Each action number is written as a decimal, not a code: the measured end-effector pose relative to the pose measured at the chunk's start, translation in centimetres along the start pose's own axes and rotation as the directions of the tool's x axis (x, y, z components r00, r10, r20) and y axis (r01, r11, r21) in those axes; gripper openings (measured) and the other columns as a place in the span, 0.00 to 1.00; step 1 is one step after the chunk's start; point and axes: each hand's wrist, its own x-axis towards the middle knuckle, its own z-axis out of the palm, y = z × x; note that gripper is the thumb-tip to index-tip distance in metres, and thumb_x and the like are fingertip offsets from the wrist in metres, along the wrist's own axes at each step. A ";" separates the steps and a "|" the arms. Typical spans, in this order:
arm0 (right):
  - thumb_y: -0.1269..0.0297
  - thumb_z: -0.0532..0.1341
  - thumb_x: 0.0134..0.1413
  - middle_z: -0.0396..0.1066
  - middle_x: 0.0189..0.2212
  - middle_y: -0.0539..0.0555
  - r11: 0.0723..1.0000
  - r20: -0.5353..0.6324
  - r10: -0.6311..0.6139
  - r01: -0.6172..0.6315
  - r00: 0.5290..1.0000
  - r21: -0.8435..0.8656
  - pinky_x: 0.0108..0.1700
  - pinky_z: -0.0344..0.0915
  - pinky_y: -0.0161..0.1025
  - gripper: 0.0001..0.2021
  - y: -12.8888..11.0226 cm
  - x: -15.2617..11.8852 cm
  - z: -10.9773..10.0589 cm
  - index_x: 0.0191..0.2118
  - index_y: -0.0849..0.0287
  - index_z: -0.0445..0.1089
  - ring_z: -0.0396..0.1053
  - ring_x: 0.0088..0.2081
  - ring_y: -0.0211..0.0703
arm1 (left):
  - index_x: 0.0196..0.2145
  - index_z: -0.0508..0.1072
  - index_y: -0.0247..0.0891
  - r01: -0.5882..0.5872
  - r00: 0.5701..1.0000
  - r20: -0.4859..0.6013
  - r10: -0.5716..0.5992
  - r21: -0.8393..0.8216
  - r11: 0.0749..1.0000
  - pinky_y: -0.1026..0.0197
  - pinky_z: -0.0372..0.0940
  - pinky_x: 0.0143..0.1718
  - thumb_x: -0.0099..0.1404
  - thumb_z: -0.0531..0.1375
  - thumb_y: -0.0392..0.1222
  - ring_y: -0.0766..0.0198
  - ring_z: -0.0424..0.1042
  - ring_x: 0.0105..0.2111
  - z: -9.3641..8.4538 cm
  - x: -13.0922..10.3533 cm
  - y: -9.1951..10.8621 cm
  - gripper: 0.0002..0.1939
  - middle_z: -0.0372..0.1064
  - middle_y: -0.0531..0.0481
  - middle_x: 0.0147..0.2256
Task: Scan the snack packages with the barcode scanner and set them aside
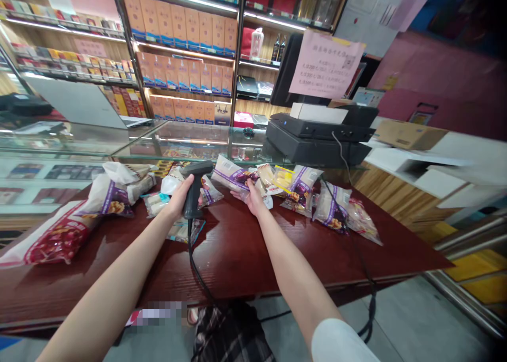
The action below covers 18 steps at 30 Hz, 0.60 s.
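My left hand (181, 198) is wrapped around the handle of a black barcode scanner (192, 196), whose cable drops over the table's front edge. In my right hand (251, 197) is the lower end of a white and purple snack bag (229, 171), its barcode side facing up and tilted. Just right of that hand lie a yellow packet (283, 178) and a similar purple-banded bag (303, 188). Behind and below the scanner are small clear packets (157, 203), partly covered by my left hand. A large red and white bag of dried fruit (59, 232) rests at far left.
The dark red table (237, 256) backs onto a glass counter (178, 135). On the counter stand a laptop (83, 101), a black cash drawer (312, 143) and a monitor with a pink notice (325, 64). A black cable (362, 259) crosses the table's right side.
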 end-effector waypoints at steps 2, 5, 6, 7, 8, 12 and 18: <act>0.44 0.58 0.55 0.78 0.37 0.55 0.987 0.091 0.100 -0.110 0.991 0.115 0.48 0.73 0.56 0.22 -0.3 -0.5 0.5 0.47 0.56 0.66 0.78 0.43 0.52 | 0.43 0.71 0.32 0.014 0.999 0.035 -0.013 -0.004 1.000 0.65 0.60 0.15 0.57 0.58 0.68 0.65 0.64 0.14 0.0 0.0 -0.1 0.33 0.64 0.53 0.16; 0.49 0.60 0.56 0.79 0.35 0.55 0.973 0.116 0.142 -0.161 0.983 0.169 0.45 0.75 0.54 0.18 -0.9 -1.0 0.8 0.44 0.56 0.68 0.78 0.41 0.52 | 0.42 0.72 0.32 0.016 0.999 0.050 -0.015 -0.011 1.000 0.65 0.59 0.14 0.58 0.59 0.66 0.65 0.65 0.14 0.1 0.3 -0.5 0.32 0.66 0.51 0.18; 0.51 0.61 0.55 0.79 0.35 0.54 0.971 0.102 0.140 -0.157 0.985 0.180 0.45 0.75 0.53 0.16 -1.1 -1.1 0.8 0.44 0.56 0.68 0.78 0.41 0.51 | 0.42 0.72 0.32 0.010 0.999 0.051 -0.009 -0.015 1.000 0.65 0.60 0.14 0.59 0.59 0.66 0.65 0.66 0.14 0.1 0.4 -0.6 0.31 0.68 0.50 0.20; 0.53 0.62 0.55 0.79 0.36 0.53 0.970 0.084 0.134 -0.148 0.987 0.192 0.46 0.75 0.51 0.15 -1.2 -1.1 0.8 0.43 0.55 0.68 0.78 0.40 0.50 | 0.42 0.72 0.32 0.002 0.999 0.051 -0.001 -0.020 1.000 0.65 0.60 0.14 0.59 0.59 0.65 0.65 0.66 0.15 0.0 0.6 -0.8 0.30 0.69 0.49 0.21; 0.55 0.63 0.54 0.79 0.36 0.52 0.969 0.065 0.129 -0.140 0.989 0.202 0.46 0.75 0.50 0.13 -1.3 -1.1 0.7 0.43 0.55 0.69 0.79 0.39 0.49 | 0.42 0.72 0.32 -0.003 0.999 0.050 0.004 -0.025 1.000 0.64 0.61 0.14 0.59 0.59 0.65 0.66 0.66 0.15 0.0 0.7 -0.9 0.30 0.70 0.48 0.23; 0.58 0.63 0.54 0.79 0.36 0.50 0.967 0.030 0.132 -0.135 0.991 0.215 0.48 0.74 0.44 0.11 -1.4 -1.1 0.6 0.42 0.56 0.70 0.79 0.36 0.44 | 0.38 0.73 0.32 0.042 0.998 0.036 -0.041 -0.008 0.999 0.64 0.61 0.14 0.61 0.55 0.67 0.64 0.65 0.14 -0.3 1.1 -1.0 0.31 0.68 0.48 0.18; 0.60 0.62 0.54 0.79 0.36 0.51 0.967 0.039 0.134 -0.140 0.990 0.215 0.46 0.75 0.44 0.11 -1.2 -1.1 0.6 0.43 0.57 0.71 0.79 0.35 0.45 | 0.34 0.71 0.33 0.080 0.997 -0.008 -0.080 -0.041 0.996 0.65 0.60 0.13 0.61 0.56 0.66 0.65 0.63 0.12 0.3 0.5 -0.2 0.28 0.65 0.50 0.15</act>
